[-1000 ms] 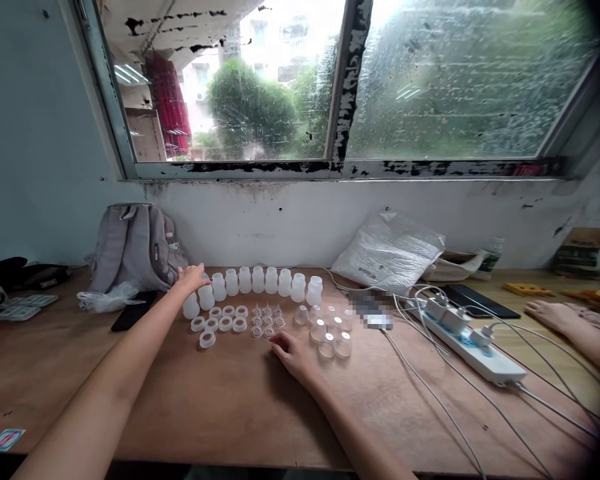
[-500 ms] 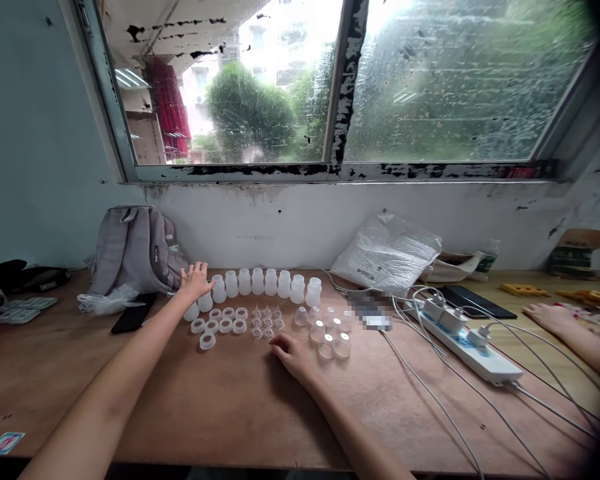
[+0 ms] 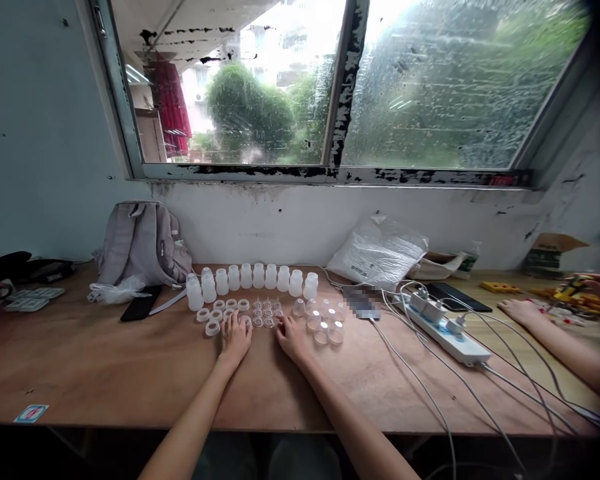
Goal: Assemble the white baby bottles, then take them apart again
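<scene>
My left hand (image 3: 236, 339) lies over the right end of a group of white screw rings (image 3: 213, 327), fingers stretched forward and touching or covering some. Beside the small clear bottle nipples (image 3: 267, 313), my right hand (image 3: 291, 337) rests on the table, fingers loosely extended, with nothing visible in them. Behind these stands a curved row of frosted baby bottles (image 3: 259, 276), upright and without tops. Clear domed caps (image 3: 321, 333) form a cluster to the right of my right hand.
A white power strip (image 3: 455, 340) with chargers and trailing cables lies right. A phone (image 3: 363, 303), a plastic bag (image 3: 380, 250), a grey backpack (image 3: 140, 243) and a black phone (image 3: 140, 304) lie around. A co-worker's hand (image 3: 517, 310) rests at the far right.
My left hand has come back from the left end of the bottle row to the rings. My right hand has shifted slightly by the nipples. The view has tilted down a little.
</scene>
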`<state>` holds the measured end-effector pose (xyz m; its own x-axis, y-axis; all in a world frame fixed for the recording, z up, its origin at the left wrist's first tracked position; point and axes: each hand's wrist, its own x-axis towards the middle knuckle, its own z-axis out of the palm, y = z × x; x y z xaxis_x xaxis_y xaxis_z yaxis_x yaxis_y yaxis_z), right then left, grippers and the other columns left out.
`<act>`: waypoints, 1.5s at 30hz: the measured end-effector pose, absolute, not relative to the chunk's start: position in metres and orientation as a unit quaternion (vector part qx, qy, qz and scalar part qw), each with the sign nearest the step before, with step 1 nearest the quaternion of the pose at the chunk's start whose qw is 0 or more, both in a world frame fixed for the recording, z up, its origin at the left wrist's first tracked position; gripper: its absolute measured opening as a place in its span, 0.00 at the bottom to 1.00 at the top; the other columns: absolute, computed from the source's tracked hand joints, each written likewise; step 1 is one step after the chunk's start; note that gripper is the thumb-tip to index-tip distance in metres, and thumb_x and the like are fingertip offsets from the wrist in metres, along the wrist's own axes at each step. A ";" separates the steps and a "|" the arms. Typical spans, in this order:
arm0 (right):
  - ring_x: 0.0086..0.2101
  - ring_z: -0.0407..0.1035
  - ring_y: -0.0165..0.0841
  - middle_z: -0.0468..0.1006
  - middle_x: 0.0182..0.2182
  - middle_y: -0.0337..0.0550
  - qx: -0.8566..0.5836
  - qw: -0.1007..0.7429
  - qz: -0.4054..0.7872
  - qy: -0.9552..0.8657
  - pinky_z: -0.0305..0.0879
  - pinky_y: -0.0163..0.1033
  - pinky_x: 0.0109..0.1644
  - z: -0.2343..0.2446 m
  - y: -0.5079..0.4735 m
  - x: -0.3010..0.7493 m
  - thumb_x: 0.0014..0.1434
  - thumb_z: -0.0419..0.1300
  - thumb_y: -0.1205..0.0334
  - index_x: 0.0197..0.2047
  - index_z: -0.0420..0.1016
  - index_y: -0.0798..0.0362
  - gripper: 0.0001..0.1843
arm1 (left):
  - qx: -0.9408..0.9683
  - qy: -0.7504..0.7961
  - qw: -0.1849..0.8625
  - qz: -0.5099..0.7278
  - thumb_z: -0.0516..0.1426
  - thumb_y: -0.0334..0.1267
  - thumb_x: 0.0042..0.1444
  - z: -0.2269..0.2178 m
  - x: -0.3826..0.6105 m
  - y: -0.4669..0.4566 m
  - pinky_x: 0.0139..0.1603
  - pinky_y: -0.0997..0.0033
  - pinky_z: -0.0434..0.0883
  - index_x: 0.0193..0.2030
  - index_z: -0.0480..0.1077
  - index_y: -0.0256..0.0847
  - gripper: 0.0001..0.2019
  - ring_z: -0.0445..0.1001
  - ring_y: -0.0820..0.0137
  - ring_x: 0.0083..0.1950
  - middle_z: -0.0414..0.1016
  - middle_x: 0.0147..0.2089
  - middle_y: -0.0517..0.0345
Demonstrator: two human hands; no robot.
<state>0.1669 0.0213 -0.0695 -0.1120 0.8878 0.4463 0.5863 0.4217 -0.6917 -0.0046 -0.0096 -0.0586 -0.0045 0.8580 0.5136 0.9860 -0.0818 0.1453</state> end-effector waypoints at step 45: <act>0.31 0.70 0.34 0.74 0.29 0.40 -0.416 0.577 0.438 -0.551 0.67 0.40 0.35 -0.056 0.026 0.164 0.48 0.54 0.63 0.39 0.60 0.51 0.14 | -0.578 -0.453 -0.362 -0.574 0.48 0.41 0.56 -0.060 0.064 0.031 0.41 0.66 0.70 0.43 0.64 0.40 0.12 0.73 0.68 0.40 0.73 0.40 0.52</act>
